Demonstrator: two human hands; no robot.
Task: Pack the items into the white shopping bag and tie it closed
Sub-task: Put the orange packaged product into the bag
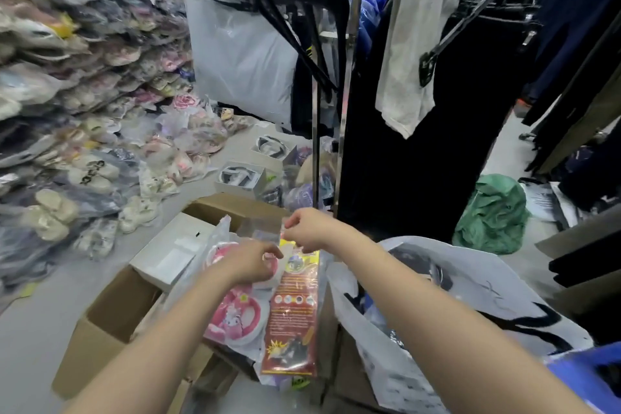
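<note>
**Hands busy over the carton, bag waiting alongside**

Stock crowds the floor on every side, and the person works over an open cardboard box point(111, 319) in the middle of it. Both hands meet above a long red-and-yellow packet point(295, 309) that lies across the box's right edge, beside a pink round item in clear wrap point(238, 316). The right hand point(307, 228) looks curled, fingertips drawn together at the packet's yellow top end as if pinching it or a bit of clear film there; blur keeps me from telling which. The left hand point(252, 260) is loosely curled too, fingers bent toward the same spot, and I cannot tell whether it grips anything.

The white shopping bag point(470, 282) sits just beside the box's right edge, mouth slumped open, dark things already inside.

My guess is that the packet is being picked up for the bag. To do that well: take a firm hold on the stiff top, lift it free of the pink item's wrap so nothing drags along, then slide it in flat against the bag's wall, leaving the handles free for tying.
</note>
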